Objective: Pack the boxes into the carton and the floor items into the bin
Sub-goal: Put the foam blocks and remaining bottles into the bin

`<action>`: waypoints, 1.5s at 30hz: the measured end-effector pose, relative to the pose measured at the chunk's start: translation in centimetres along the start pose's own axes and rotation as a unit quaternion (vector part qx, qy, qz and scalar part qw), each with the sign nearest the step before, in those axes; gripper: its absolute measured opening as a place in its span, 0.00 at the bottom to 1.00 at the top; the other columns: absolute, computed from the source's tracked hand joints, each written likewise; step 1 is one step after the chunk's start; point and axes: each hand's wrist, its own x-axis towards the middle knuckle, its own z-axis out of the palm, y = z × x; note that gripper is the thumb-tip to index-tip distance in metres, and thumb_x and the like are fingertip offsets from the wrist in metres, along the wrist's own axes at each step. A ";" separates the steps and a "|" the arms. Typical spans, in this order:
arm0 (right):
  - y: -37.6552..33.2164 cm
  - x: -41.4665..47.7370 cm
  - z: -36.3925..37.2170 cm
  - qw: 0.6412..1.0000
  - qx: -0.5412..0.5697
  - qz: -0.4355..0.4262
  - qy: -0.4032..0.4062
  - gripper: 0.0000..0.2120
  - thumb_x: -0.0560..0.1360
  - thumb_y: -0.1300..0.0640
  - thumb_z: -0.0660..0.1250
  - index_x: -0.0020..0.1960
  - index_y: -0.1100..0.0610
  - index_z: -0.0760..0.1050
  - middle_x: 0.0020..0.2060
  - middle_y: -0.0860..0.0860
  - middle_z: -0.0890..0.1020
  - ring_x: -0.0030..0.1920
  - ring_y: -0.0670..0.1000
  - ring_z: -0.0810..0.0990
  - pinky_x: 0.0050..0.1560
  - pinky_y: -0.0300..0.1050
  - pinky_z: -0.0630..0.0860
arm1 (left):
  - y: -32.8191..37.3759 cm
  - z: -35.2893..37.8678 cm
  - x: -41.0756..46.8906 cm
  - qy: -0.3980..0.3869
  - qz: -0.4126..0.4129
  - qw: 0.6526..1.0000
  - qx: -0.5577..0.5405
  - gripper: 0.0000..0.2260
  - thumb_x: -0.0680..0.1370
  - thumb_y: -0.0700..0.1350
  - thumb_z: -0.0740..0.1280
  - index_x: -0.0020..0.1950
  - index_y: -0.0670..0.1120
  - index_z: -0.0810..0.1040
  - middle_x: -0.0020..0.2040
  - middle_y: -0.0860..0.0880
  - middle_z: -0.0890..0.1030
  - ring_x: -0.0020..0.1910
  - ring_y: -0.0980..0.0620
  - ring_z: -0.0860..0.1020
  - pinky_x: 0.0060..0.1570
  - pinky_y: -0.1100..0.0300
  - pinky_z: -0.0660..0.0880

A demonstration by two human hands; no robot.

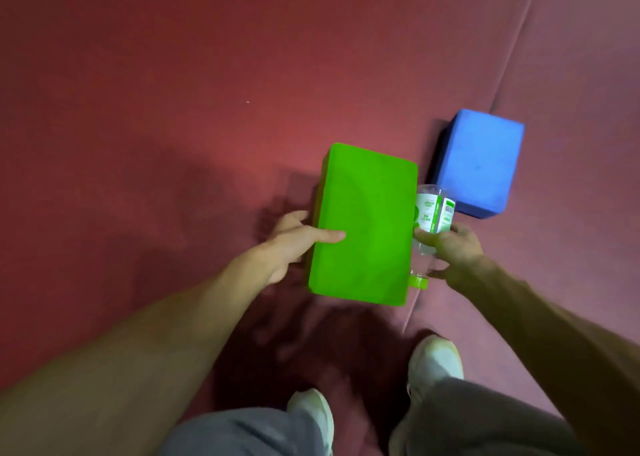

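A bright green block point(363, 227) is held above the red carpet by my left hand point(294, 244), thumb on its top face and fingers under its left edge. My right hand point(453, 251) grips a clear plastic bottle point(433, 213) with a green and white label and a green cap; the bottle lies partly hidden behind the green block's right edge. A blue block point(481, 164) rests on the carpet just beyond the bottle, apart from both hands.
Red carpet point(173, 109) covers the whole floor, with a seam running diagonally at the right. My two legs in grey trousers and white shoes point(434, 362) stand at the bottom. No carton or bin is in view.
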 end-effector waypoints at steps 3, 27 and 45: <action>-0.4 -8.4 -5.6 0.998 0.054 0.041 0.009 0.14 0.73 0.61 0.71 0.57 0.54 0.73 0.42 0.49 0.79 0.38 0.47 0.73 0.44 0.56 0.74 | 3.3 2.4 -7.6 -0.038 0.026 0.999 0.022 0.07 0.65 0.45 0.78 0.33 0.53 0.81 0.34 0.64 0.83 0.31 0.68 0.79 0.34 0.63 0.71; 36.8 -40.9 -54.4 0.910 0.321 0.040 0.260 0.09 0.73 0.60 0.70 0.53 0.59 0.79 0.45 0.55 0.84 0.39 0.52 0.83 0.39 0.44 0.80 | -6.8 49.6 -44.2 -0.250 0.089 0.937 0.228 0.13 0.64 0.45 0.78 0.46 0.49 0.80 0.45 0.53 0.85 0.43 0.57 0.83 0.41 0.62 0.76; 60.9 -40.9 -57.8 0.937 0.150 0.194 0.250 0.27 0.67 0.58 0.76 0.64 0.59 0.73 0.56 0.57 0.79 0.54 0.56 0.79 0.48 0.40 0.71 | -19.5 69.7 -49.7 -0.299 0.121 0.869 0.376 0.24 0.64 0.39 0.78 0.58 0.45 0.75 0.55 0.46 0.83 0.51 0.49 0.82 0.55 0.53 0.77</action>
